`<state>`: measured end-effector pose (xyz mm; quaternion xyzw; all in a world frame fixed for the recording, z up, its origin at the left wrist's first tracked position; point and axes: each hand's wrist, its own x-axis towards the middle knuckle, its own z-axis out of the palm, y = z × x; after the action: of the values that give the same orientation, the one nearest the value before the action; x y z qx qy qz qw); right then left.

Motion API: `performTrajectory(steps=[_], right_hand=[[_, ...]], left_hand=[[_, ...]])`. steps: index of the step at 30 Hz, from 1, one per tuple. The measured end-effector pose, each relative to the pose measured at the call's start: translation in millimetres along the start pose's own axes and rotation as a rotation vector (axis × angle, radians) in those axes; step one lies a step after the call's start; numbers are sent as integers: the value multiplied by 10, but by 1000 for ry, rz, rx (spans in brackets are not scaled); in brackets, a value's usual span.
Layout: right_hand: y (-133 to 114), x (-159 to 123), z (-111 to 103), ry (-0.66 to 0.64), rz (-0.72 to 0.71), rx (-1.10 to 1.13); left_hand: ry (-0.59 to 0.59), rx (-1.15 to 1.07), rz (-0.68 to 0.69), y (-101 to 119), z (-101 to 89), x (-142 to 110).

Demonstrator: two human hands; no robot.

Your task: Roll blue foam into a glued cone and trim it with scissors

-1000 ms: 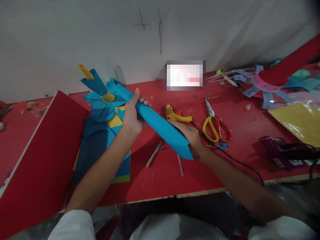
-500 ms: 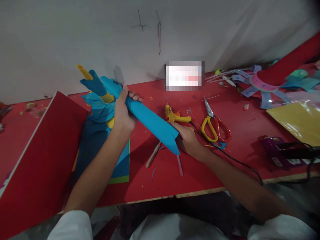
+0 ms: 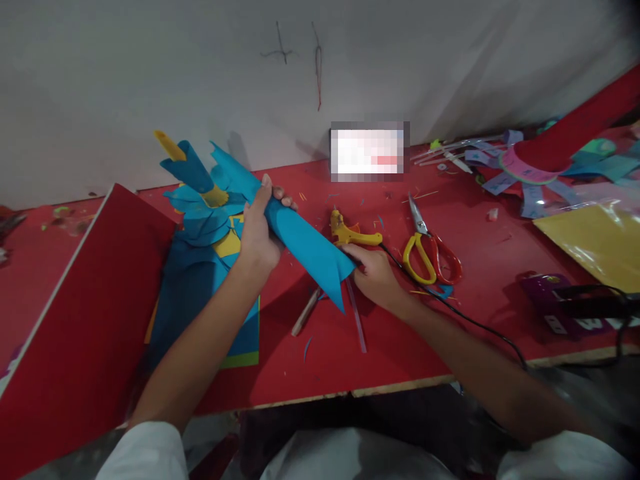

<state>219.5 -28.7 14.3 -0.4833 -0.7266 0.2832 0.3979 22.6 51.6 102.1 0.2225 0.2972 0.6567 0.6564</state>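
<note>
Basically, left hand (image 3: pixel 263 227) is wrapped round the mid part of a rolled blue sheet (image 3: pixel 305 243), R hand (image 3: pixel 374 273) pinching its near end w/ the fingers. Roll's tilted above the red worktop (image 3: pixel 300 373), btwn the blue/yellow paper flower (image 3: pixel 203 207) & the yellow glue gun (image 3: pixel 355 235). Scissors (image 3: pixel 425 247) lie right of the gun, approx upright in view.

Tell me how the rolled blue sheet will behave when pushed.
The rolled blue sheet looks thin, so probably light and easily creased. It spans the left hand and right hand without visible sag, so likely stiff lengthwise. Its overlapping flap suggests it may unroll if released.
</note>
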Motion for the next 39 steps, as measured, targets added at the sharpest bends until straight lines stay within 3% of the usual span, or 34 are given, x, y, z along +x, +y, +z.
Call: performTrajectory(steps=[5, 11, 16, 20, 24, 30, 34, 39], right_hand=[[16, 9, -11, -58, 56, -1], [95, -2, -5, -99, 54, 10], [125, -58, 12, 0, -61, -106], [184, -41, 23, -13, -81, -197], [256, 13, 7, -34, -29, -182], [221, -15, -42, 52, -159, -107], [263, 67, -19, 74, -46, -6], [288, 150, -17, 35, 55, 154]], left_hand=[[14, -4, 2, 15, 37, -16], [42, -84, 51, 229, 52, 26], [28, -28, 67, 228, -24, 96], [20, -23, 62, 234, -83, 165], [-8, -43, 60, 338, -103, 200], [64, -53, 49, 396, -59, 191], [79, -78, 42, 462, -44, 194], [14, -57, 49, 558, -113, 231]])
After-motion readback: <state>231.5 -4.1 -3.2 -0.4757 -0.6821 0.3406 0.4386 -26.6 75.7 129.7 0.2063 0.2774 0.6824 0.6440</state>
